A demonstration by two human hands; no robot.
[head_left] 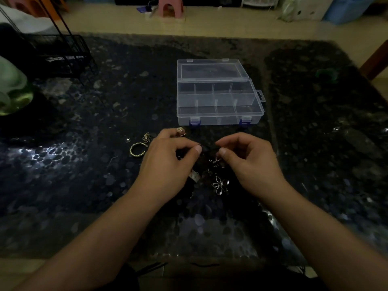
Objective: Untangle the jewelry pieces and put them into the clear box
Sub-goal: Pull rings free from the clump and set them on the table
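Note:
A tangled clump of dark jewelry (210, 164) lies on the dark speckled table (84, 185), with a silver flower-shaped piece (220, 184) at its near edge. My left hand (168, 160) and my right hand (249, 160) pinch the clump from either side, thumbs and fingertips close together. The clear box (218, 120) stands open just beyond my hands, its divided compartments holding nothing I can see. A gold twisted ring (137, 149), a small gold charm (146, 137) and a pink-gold piece (181, 131) lie loose to the left.
A black wire rack (60, 57) stands at the table's back left. A green-white object (12, 89) sits at the left edge. A pink stool (170, 6) and blue bins (346, 9) are on the floor beyond.

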